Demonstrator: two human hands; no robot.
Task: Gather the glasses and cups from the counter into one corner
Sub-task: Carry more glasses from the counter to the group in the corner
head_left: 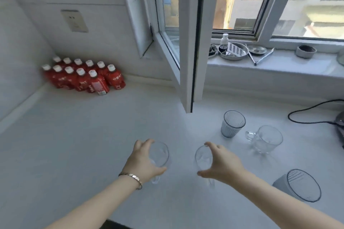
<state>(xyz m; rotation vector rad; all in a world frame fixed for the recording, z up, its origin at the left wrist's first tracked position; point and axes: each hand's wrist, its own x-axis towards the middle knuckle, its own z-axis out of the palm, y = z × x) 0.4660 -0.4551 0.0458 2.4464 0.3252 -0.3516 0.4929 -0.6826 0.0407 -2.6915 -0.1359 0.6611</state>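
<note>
head view shows the left hand (144, 161) curled round a clear glass (159, 156) and the right hand (220, 163) curled round another clear glass (202, 158), both near the front of the white counter (93, 135). i think this is the grab step. next, both glasses need a steady carry to one corner, maybe by the red bottles (83, 75). a dark ribbed cup (232, 123), a clear mug (267, 141) and a grey cup (299, 186) wait on the right. all look empty.
</note>
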